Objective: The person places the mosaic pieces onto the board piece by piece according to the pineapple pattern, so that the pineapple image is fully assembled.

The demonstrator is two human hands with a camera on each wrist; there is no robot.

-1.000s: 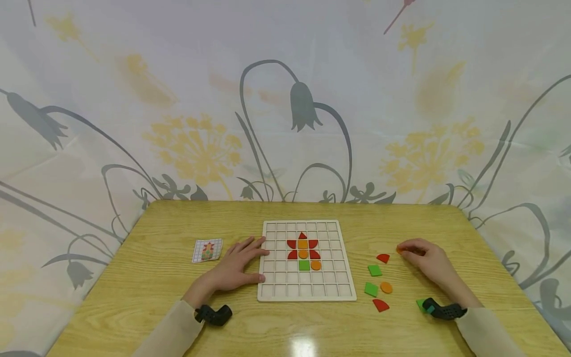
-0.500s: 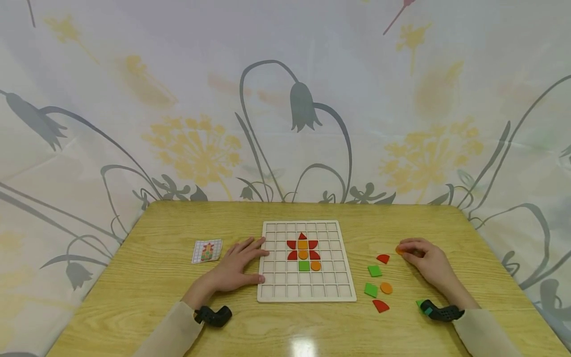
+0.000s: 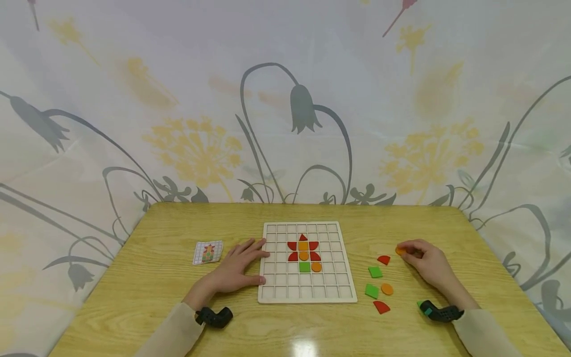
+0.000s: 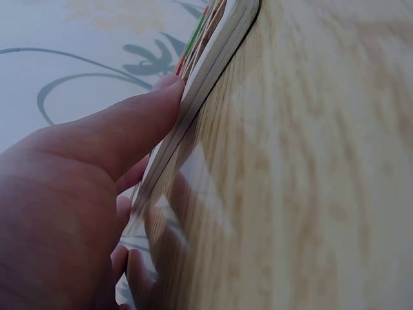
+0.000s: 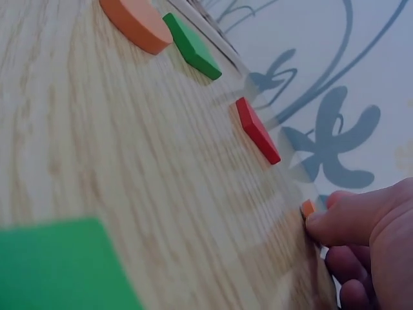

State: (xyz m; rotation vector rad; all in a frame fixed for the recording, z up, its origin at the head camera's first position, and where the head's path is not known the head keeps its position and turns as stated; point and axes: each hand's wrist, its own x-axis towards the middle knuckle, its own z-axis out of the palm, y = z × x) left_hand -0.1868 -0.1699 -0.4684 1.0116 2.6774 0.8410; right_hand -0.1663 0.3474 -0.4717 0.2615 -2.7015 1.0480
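Note:
My left hand [image 3: 236, 270] lies with fingers extended at the left edge of a white gridded board [image 3: 331, 280]. In the left wrist view, its thumb [image 4: 139, 123] touches the board's rim. On the grid, red pieces, an orange square [image 3: 303, 245], orange discs [image 3: 316, 267] and a green square [image 3: 305, 267] form a pattern. My right hand [image 3: 430, 263], right of the board, pinches an orange pattern tile [image 3: 400, 251] between thumb and fingertips close over the table. Its far part is hidden by the fingers in the right wrist view.
Between board and right hand lie loose tiles: red quarter-circles [image 3: 381, 307], green squares [image 3: 371, 291] and an orange disc [image 3: 387, 289]. Another green tile [image 5: 61, 268] is partly under the right wrist camera. A small picture card [image 3: 200, 248] sits left of the board on the wooden table [image 3: 250, 329].
The orange tile shows slightly more at my right fingertips, with that hand otherwise nearly still. My left hand keeps its place at the board's edge.

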